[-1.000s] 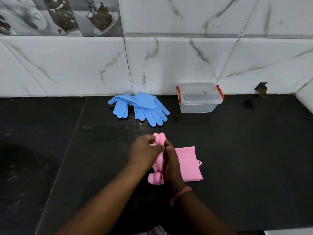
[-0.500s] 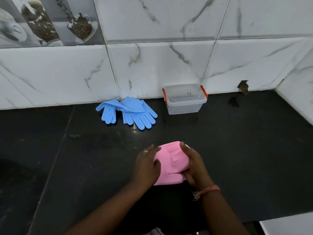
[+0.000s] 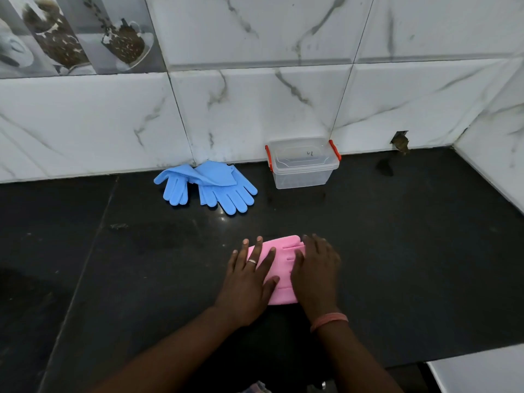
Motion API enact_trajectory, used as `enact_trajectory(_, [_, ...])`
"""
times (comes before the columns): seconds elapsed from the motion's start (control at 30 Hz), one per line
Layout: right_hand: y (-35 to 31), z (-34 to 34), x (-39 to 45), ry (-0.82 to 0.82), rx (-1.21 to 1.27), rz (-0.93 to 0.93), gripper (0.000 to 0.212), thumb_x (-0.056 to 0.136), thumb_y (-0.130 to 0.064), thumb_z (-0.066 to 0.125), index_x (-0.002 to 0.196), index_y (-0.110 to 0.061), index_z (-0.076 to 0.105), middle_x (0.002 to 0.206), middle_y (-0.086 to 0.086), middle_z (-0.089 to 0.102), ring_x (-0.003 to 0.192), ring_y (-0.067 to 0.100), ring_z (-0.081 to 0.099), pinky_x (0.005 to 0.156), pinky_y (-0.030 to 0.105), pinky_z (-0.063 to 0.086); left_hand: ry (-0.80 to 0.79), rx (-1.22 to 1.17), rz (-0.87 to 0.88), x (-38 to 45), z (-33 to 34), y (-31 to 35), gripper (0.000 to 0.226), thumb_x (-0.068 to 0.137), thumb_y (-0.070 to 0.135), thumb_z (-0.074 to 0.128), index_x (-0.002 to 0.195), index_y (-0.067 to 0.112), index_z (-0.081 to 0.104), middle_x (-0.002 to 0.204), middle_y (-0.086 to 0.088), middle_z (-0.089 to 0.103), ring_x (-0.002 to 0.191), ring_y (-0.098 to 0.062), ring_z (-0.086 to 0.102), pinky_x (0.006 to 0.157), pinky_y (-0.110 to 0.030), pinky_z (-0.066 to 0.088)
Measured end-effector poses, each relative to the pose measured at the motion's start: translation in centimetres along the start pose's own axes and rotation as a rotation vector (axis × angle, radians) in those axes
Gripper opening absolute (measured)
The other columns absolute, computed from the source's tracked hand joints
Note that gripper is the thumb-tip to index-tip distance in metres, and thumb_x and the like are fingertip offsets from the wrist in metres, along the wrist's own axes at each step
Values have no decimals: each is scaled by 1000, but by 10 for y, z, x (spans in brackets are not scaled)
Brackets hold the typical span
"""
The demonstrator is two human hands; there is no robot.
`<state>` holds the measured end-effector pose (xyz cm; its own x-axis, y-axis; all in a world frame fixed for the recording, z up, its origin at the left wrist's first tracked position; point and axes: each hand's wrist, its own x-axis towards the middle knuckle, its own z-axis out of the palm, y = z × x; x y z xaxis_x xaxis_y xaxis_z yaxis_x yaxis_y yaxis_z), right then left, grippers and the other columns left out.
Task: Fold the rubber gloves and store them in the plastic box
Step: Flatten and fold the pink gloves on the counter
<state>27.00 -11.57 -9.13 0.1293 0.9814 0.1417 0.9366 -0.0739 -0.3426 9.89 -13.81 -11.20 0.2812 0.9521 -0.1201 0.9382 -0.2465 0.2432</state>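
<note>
A folded pink rubber glove [image 3: 283,268] lies flat on the black counter [image 3: 411,251] near its front. My left hand [image 3: 249,282] rests palm down on the glove's left part with fingers spread. My right hand [image 3: 314,270] lies flat over its right part. Both press on it without gripping. A pair of blue rubber gloves [image 3: 207,187] lies unfolded by the back wall, one overlapping the other. To their right stands the clear plastic box [image 3: 303,163] with red latches and its lid on.
White marble wall tiles [image 3: 255,114] close the counter at the back and on the right. A small hole [image 3: 399,141] sits in the wall right of the box. The counter's front edge [image 3: 425,361] runs at the lower right.
The pink glove was held up and folded over between both hands; now it lies flat on the counter with both palms pressed on top. The view has shifted slightly right.
</note>
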Motion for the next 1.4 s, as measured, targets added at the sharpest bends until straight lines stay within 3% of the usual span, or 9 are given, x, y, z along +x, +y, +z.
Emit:
enact_trajectory(0.13, [-14,26,-1,-87,-62,-239,54,96,-27,45,146,-8,44,155,18,39,147,33,30,120,44,21,23,-16,89,9,-1,2,67,102,46,7,165,21,5,172,-2,-8,157,-28,-15,129,-49,3])
enact_trajectory(0.53, [-4,40,-6,-152,-61,-242,62,100,-36,23,154,-6,28,162,15,25,151,29,18,124,41,10,-12,39,98,12,6,-2,71,100,50,5,165,21,0,173,-4,-5,159,-27,-8,129,-45,-1])
enact_trajectory(0.67, [-4,36,-1,-206,-26,-257,65,99,-37,17,154,-5,28,162,16,25,151,30,20,122,39,7,8,1,76,15,-3,0,66,102,47,22,164,23,16,171,-5,18,157,-26,15,129,-45,9])
enact_trajectory(0.77, [-1,21,2,-212,243,-183,60,100,-36,23,154,-10,30,163,9,23,152,24,18,121,30,3,-21,-152,-48,32,-26,2,68,94,45,49,157,27,29,158,-4,41,144,-26,39,118,-49,29])
enact_trajectory(0.9, [7,-13,-23,17,424,186,51,96,-28,56,144,-19,42,148,4,44,137,20,41,113,35,35,-228,-177,-182,61,-54,1,79,83,56,71,149,26,40,144,-6,54,128,-26,56,107,-49,46])
enact_trajectory(1.0, [13,-16,-41,-198,381,425,72,86,-45,65,145,-21,32,146,8,38,133,26,40,109,44,42,-400,-334,-227,71,-64,3,71,77,51,81,137,22,54,132,-2,64,111,-19,63,93,-36,54])
enact_trajectory(1.07, [17,-10,-46,-273,469,427,77,86,-43,67,148,-21,27,150,7,33,138,28,35,111,46,40,-483,-440,-282,72,-65,3,66,74,54,83,127,20,63,121,-1,71,102,-17,67,90,-34,56])
enact_trajectory(1.23, [24,-11,-33,-229,689,459,60,91,-26,62,146,-25,37,149,2,40,133,23,45,107,44,46,-659,-947,-484,63,-76,3,70,68,45,91,126,15,65,112,-9,78,103,-30,75,98,-48,58])
enact_trajectory(1.4, [26,-23,-36,-121,985,448,58,90,-31,70,141,-21,44,134,-1,55,113,10,57,88,23,49,-783,-1450,-321,38,-89,8,41,95,15,70,136,8,63,132,-17,69,123,-36,66,108,-49,51])
